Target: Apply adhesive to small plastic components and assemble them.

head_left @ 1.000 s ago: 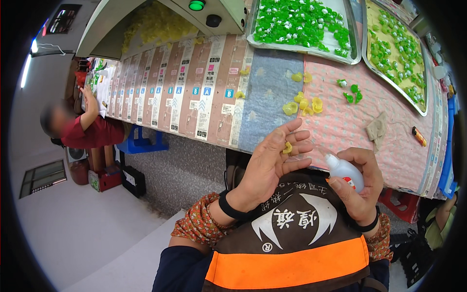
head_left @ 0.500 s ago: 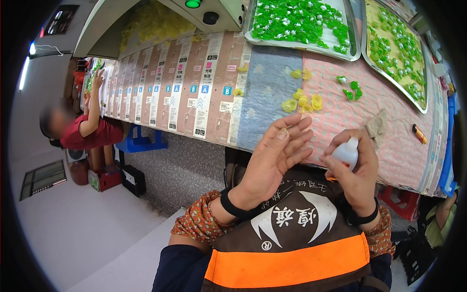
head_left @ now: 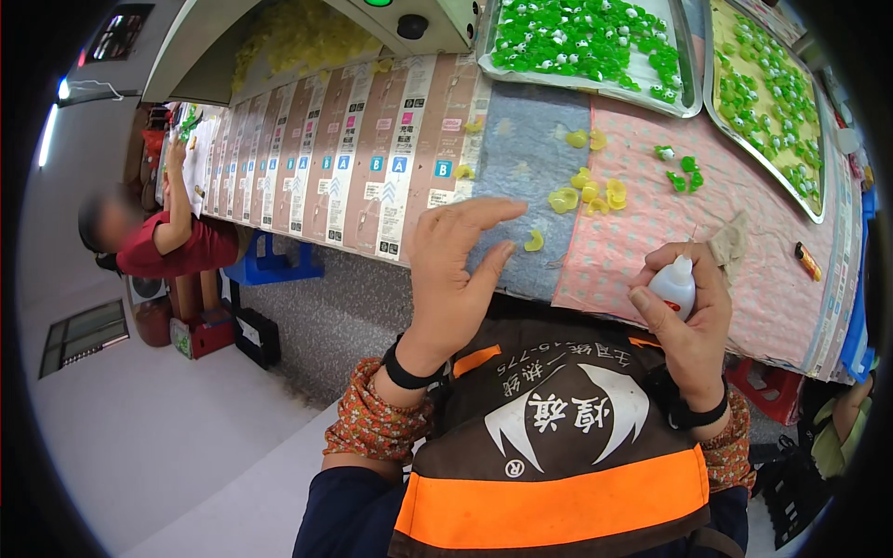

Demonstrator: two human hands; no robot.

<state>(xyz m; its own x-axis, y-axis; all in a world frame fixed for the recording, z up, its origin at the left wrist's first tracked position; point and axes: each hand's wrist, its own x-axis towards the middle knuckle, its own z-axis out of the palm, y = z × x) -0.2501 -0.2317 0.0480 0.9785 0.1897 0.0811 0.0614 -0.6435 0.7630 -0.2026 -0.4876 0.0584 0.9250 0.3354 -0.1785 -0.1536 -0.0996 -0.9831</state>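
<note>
My left hand point(head_left: 460, 270) is over the table's near edge, its thumb and fingers apart and nothing between them. Just right of its fingertips, a curved yellow plastic piece point(head_left: 533, 241) shows against the blue cloth point(head_left: 521, 149). In my right hand point(head_left: 693, 321) is a small white squeeze bottle point(head_left: 674, 286), its narrow tip pointing up and away from me. Several cup-like yellow pieces point(head_left: 615, 193) sit in a loose group beyond my hands, where the blue and pink cloths meet. To their right are a few small green pieces point(head_left: 688, 166).
Metal trays of green pieces with white balls, one on the left point(head_left: 690, 104) and one on the right point(head_left: 765, 160), stand at the back. A lighter point(head_left: 807, 261) and a crumpled rag point(head_left: 728, 244) lie right. A machine point(head_left: 437, 46) covers yellow pieces. Another person point(head_left: 177, 237) works far left.
My left hand has moved left and opened its fingers wider. A yellow piece now shows beside its fingertips, where none was visible before. My right hand still grips the bottle, nearly in place.
</note>
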